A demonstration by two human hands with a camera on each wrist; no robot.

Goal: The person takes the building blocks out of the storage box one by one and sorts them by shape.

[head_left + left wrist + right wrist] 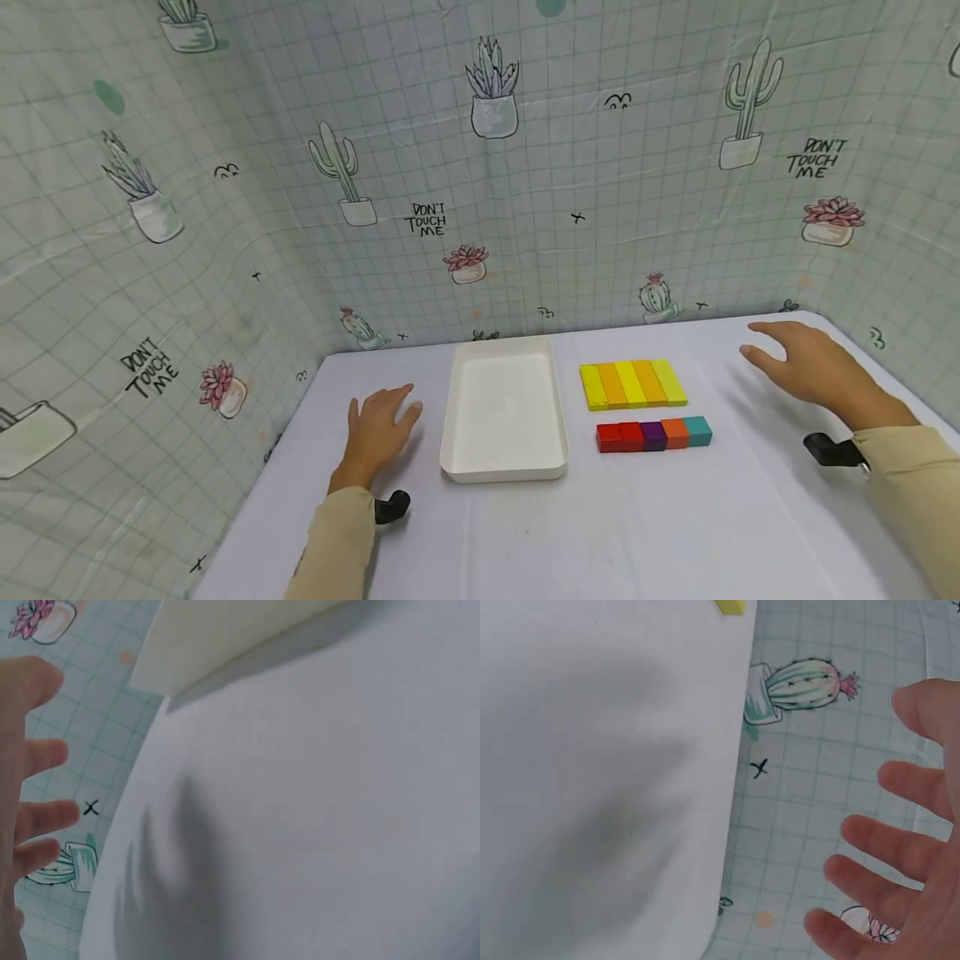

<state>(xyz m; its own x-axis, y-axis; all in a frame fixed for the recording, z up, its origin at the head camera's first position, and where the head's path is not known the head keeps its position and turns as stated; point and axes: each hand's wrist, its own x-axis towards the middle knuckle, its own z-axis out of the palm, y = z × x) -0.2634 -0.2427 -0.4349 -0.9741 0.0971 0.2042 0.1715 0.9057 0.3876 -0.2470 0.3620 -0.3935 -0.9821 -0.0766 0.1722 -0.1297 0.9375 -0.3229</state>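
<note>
My left hand [377,433] hovers over the table to the left of a white rectangular tray [504,477], fingers spread and holding nothing. In the left wrist view its fingers [46,819] are apart, with the tray's wall [225,637] at the top. My right hand [821,367] is above the table's right side, empty, its fingers [889,847] spread. To the right of the tray lies a row of flat yellow and orange blocks [633,385] laid side by side. Nearer to me is a row of small cubes [653,436] in red, purple, orange and teal.
A white cloth covers the table [510,542]. A hanging cloth [570,192] printed with cacti and a grid closes off the back and both sides. Black wrist mounts [392,507] show under both wrists.
</note>
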